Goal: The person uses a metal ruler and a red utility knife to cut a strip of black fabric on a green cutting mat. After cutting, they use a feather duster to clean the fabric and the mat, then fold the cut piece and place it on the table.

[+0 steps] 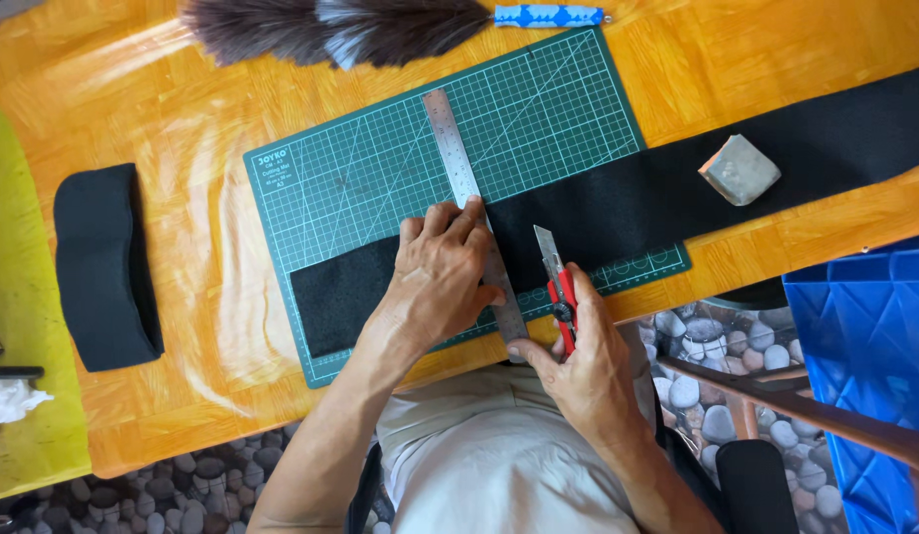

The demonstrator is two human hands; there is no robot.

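Note:
A green cutting mat (400, 158) lies on the orange table. Across it runs a long black fabric strip (638, 193). A steel ruler (452, 138) lies crosswise over the strip. My left hand (442, 277) presses flat on the ruler and the fabric. My right hand (578, 361) grips a red utility knife (558, 287) with its blade out, just right of the ruler's near end, thumb touching the ruler tip.
A grey stone block (739, 169) weighs the strip down at the right. A feather duster (341, 28) with a blue handle lies at the far edge. A folded black fabric piece (103, 267) sits at the left. A blue crate (865, 336) stands at the right.

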